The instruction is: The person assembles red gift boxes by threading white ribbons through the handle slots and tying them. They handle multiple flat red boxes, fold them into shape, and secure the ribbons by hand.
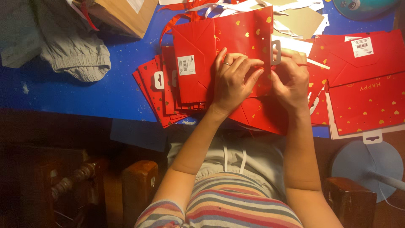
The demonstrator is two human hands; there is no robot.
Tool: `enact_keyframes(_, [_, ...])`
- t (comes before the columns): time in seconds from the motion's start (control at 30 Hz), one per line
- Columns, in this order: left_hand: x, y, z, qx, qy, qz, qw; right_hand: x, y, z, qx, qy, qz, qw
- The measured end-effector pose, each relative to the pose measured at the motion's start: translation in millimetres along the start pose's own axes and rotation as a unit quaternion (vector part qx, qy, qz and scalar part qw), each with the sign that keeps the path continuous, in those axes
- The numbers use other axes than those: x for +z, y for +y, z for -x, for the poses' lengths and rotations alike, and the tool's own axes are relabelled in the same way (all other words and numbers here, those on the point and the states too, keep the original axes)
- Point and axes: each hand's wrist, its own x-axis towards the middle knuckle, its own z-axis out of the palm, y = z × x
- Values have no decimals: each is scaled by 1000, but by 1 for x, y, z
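Both hands (261, 78) on red bag (236, 46)

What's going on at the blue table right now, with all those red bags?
A person seated at the blue table is working on a flat red paper bag with gold hearts. The left hand presses on the bag, and the right hand pinches something small at its edge; what exactly is unclear. A fanned stack of bags lies to one side, more flat bags on the other.

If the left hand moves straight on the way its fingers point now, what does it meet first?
The left hand lies on the red bag, fingers pointing toward the right hand. Going on, it would probably meet that hand's fingers first, almost at once; the white hang tab sits just above that line.
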Motion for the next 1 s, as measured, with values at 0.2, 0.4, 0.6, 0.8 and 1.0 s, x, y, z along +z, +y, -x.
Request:
enact_keyframes(0.2, [2, 0, 0, 2, 5, 3, 1000, 9, 3, 6, 65, 57, 18, 996])
enact_keyframes(0.4, [1, 0, 0, -3, 0, 8, 1000, 9, 6, 5, 52, 49, -24, 997])
enact_keyframes(0.6, [-2, 1, 1, -2, 0, 46, 999, 4, 1, 3, 63, 16, -57, 996])
enact_keyframes(0.8, [-4, 0, 2, -8, 4, 73, 997, 2, -2, 3, 47, 7, -22, 999])
enact_keyframes(1.0, [-4, 0, 2, -7, 17, 119, 993, 2, -3, 7, 58, 29, -70, 995])
